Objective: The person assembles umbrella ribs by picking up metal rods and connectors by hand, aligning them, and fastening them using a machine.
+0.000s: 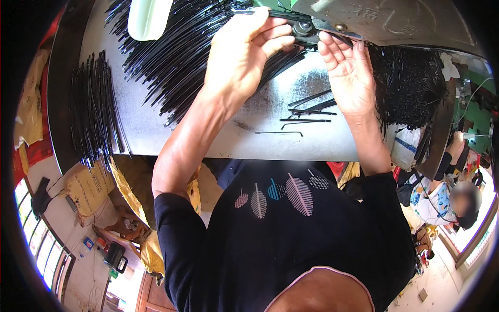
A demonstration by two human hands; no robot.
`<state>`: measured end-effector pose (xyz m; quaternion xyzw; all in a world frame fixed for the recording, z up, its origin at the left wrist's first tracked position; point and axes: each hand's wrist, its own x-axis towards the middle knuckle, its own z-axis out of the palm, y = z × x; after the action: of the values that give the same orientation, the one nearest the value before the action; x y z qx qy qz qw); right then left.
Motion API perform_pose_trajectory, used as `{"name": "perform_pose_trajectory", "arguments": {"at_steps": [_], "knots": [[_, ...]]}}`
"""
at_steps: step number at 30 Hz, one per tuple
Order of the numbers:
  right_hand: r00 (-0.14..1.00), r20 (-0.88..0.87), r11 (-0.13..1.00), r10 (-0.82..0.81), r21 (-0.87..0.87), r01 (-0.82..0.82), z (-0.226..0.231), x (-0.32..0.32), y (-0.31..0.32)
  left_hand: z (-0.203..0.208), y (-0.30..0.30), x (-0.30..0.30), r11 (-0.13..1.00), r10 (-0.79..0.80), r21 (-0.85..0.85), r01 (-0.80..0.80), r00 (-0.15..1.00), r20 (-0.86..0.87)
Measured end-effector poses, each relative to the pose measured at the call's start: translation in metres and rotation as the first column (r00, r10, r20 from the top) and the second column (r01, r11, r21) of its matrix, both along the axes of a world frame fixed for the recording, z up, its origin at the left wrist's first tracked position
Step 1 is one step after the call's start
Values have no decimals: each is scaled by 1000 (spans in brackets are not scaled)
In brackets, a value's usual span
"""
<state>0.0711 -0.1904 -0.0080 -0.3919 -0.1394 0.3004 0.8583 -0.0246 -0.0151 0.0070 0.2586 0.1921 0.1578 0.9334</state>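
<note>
My left hand (240, 54) is closed at the top middle, its thumb and fingers pinching thin black metal rods (285, 14) that run toward a machine (387, 23). To the right, my right hand (352, 73) turns its palm up under the machine's dark cover. Its curled fingers and thumb close around the end of a black rod (340, 37). A round bolted part (302, 27) of the machine lies between my hands. Several loose rods with bent ends (310, 110) rest on the metal tabletop (218, 143) below my right hand.
A large slanted heap of black rods (171, 67) lies left of my left arm. Another bundle (94, 106) sits by the table's left edge, and a dense pile (410, 86) is at the right. A pale green trough (149, 20) stands over the heap. Another person (442, 200) is at far right.
</note>
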Motion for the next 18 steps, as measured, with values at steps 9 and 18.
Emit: {"name": "perform_pose_trajectory", "arguments": {"at_steps": [9, 18], "knots": [[992, 91, 995, -89, -43, 93, 0, -8, 2, -4, -18, 12, 972, 137, 186, -143, 990, 45], [991, 115, 993, -75, -85, 85, 4, -3, -1, -6, -26, 17, 950, 225, 201, -237, 971, 81]]}}
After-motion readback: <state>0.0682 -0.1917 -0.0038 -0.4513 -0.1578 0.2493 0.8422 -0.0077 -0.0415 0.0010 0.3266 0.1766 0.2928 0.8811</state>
